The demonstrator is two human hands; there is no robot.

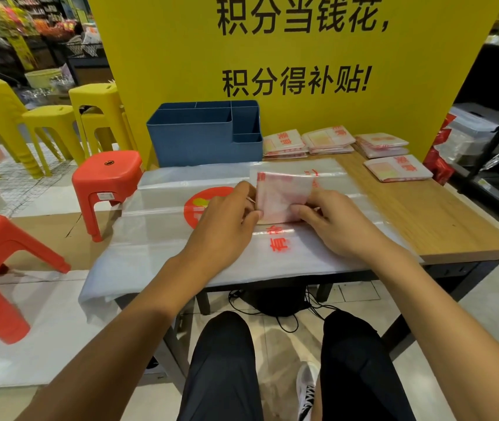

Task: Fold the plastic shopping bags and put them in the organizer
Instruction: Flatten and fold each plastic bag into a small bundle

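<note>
Head view: your left hand (227, 208) and right hand (330, 223) both pinch a folded bag (281, 194) mid-table, over flat bags (212, 238). Blue organizer (202, 141) far left; folded stacks (330, 141) far right.

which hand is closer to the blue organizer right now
Left. The left hand pinches the folded bag's left edge, below the blue organizer. The right hand holds the bag's right side, farther right of the organizer.
</note>
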